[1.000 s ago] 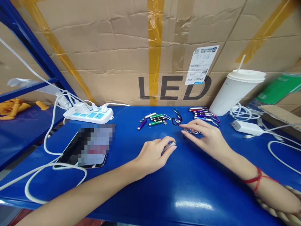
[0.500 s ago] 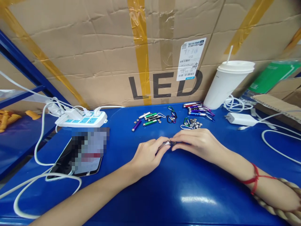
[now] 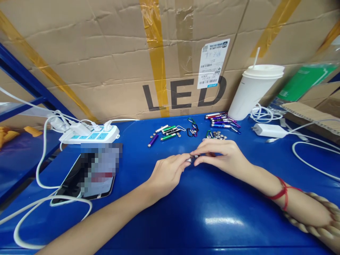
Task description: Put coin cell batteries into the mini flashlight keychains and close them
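Note:
Above the blue tabletop [image 3: 202, 202], my left hand [image 3: 168, 173] is closed around a small silver flashlight body [image 3: 189, 160], mostly hidden by the fingers. My right hand [image 3: 225, 154] pinches a small dark-and-silver end piece [image 3: 197, 156] right beside the flashlight's end; whether the two touch I cannot tell. Beyond my hands lie loose mini flashlight bodies, among them a green one [image 3: 168, 137] and a purple one [image 3: 153, 141]. Coloured carabiner clips [image 3: 192, 132] sit next to them. A pile of button cells [image 3: 218, 135] is partly covered by my right hand. Several flashlights with clips [image 3: 221, 125] lie farther back.
A large cardboard box [image 3: 106, 63] stands along the back. At left are a power strip [image 3: 91, 136], white cables [image 3: 39, 170] and phones [image 3: 101, 177] with blurred screens. A white cup with straw [image 3: 255, 92] and a charger [image 3: 269, 130] stand and lie at right.
My right hand has shifted slightly up and left, and a small gap shows between the pieces at my fingertips. My left fingers now cover more of the flashlight body. The view has shifted a little.

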Demonstrator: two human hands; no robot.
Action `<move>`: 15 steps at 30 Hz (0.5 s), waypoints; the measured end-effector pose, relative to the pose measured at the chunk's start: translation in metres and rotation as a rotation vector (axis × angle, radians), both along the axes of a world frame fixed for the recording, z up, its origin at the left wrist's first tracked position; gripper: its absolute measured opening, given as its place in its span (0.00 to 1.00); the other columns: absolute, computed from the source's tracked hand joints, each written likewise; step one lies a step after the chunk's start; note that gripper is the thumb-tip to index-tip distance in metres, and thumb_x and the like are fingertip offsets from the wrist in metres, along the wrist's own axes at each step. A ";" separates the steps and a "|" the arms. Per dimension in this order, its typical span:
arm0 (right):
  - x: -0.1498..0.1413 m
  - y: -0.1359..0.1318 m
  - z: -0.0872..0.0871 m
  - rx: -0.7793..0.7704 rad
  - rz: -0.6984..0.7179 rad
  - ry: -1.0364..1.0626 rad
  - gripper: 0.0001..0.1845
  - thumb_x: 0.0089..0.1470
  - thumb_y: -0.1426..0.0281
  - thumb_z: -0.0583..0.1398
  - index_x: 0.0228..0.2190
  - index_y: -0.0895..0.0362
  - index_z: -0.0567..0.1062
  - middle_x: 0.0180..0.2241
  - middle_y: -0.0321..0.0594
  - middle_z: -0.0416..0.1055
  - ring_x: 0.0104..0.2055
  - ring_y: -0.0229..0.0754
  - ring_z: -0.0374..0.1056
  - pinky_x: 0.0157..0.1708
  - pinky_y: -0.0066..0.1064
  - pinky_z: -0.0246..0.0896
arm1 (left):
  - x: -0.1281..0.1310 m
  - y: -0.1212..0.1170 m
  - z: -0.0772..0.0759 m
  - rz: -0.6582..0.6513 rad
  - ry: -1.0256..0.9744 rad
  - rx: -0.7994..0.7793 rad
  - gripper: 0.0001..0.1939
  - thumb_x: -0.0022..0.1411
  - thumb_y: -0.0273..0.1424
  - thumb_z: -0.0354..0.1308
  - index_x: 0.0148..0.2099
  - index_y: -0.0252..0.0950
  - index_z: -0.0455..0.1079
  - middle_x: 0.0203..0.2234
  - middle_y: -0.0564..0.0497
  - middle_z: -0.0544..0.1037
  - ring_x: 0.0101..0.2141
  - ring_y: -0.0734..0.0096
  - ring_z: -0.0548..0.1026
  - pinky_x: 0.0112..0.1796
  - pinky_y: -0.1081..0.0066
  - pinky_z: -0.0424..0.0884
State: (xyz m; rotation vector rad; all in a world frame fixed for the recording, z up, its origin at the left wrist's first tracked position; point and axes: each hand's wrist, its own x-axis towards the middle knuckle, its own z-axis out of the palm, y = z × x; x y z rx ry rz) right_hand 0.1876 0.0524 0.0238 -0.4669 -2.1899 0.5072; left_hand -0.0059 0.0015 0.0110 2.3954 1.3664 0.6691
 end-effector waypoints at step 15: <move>-0.005 -0.006 0.004 -0.261 -0.093 -0.036 0.09 0.52 0.66 0.61 0.34 0.59 0.77 0.26 0.38 0.70 0.20 0.31 0.60 0.20 0.23 0.57 | 0.000 0.000 0.000 0.017 0.001 -0.042 0.14 0.65 0.27 0.40 0.46 0.40 0.65 0.28 0.54 0.74 0.30 0.74 0.72 0.35 0.76 0.66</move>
